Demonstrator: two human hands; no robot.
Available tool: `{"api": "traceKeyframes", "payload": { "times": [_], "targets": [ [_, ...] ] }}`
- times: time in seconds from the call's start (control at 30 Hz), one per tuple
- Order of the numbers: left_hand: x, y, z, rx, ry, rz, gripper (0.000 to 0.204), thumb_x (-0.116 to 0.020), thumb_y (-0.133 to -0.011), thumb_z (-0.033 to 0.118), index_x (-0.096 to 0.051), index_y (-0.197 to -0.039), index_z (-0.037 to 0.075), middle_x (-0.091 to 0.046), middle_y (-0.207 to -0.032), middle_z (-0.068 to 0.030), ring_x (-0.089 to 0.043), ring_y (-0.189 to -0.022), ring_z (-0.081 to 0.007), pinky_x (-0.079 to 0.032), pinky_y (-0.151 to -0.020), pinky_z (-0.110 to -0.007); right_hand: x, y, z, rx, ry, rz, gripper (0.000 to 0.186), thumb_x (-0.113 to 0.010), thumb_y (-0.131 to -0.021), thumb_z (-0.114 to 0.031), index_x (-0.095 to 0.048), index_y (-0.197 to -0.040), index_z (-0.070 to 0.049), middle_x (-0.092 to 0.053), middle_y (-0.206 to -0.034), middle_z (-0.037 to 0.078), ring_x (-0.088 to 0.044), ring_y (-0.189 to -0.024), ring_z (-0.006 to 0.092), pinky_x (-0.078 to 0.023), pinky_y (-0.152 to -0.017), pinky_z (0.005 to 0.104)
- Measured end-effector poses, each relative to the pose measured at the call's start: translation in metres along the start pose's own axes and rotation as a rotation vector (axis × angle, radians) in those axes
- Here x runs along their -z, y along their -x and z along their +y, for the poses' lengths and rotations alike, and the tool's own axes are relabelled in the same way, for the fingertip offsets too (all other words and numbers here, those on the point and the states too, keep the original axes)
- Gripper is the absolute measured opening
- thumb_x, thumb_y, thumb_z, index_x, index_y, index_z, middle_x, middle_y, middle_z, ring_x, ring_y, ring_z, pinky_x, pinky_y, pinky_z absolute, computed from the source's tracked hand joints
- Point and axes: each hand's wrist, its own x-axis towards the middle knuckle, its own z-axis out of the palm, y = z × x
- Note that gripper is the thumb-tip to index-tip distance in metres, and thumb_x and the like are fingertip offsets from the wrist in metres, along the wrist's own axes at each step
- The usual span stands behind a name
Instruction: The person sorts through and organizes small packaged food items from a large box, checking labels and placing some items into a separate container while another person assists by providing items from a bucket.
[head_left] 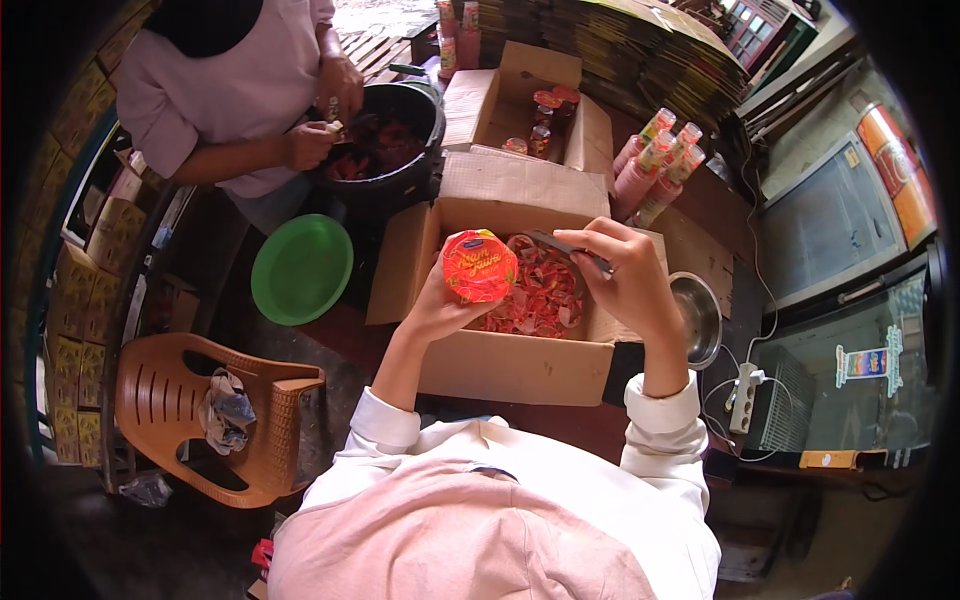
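Note:
My left hand (437, 305) grips a plastic cup with a round red printed film lid (480, 266), the lid facing up toward me. Close to the cup's right side, my right hand (627, 272) is closed on a slim grey metal blade (568, 246); whether it is a knife or one half of scissors, I cannot tell. The blade points left toward the lid and looks apart from it. Below both hands stands an open cardboard box (510, 368), heaped with red and clear film scraps (540, 305).
Another person (230, 110) works over a black bucket (425, 125) of dark red pieces. A green basin (302, 270), brown chair (215, 420) and metal bowl (700, 318) stand around. Behind are a second box (590, 135) with cups and stacked cups (655, 170). Cables trail from a power strip (742, 398).

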Motion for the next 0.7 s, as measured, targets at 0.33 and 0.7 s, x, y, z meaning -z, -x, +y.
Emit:
{"api": "traceKeyframes", "payload": {
  "times": [0.33, 0.7],
  "targets": [
    [0.048, 0.010, 0.016, -0.092, -0.321, 0.244, 0.065, -0.078, -0.064, 0.012, -0.041, -0.117, 0.004, -0.054, -0.106, -0.0082, -0.054, -0.100, -0.0185, -0.043, -0.088, -0.031, -0.067, -0.055, -0.051, -0.111, -0.245, -0.015, 0.031, -0.059, -0.070, 0.003, -0.064, -0.099, -0.004, -0.058, -0.074, 0.014, -0.059, -0.063, 0.0261, -0.047, -0.061, 0.0334],
    [0.090, 0.008, 0.026, -0.156, -0.370, 0.293, 0.068, -0.080, -0.060, 0.013, -0.042, -0.115, 0.004, -0.055, -0.107, -0.0093, -0.056, -0.099, -0.0197, -0.044, -0.087, -0.030, -0.110, -0.091, -0.082, -0.087, -0.155, -0.047, 0.026, -0.060, -0.069, 0.001, -0.066, -0.094, -0.003, -0.059, -0.075, 0.014, -0.060, -0.066, 0.0300, -0.049, -0.064, 0.0354]
  ]
}}
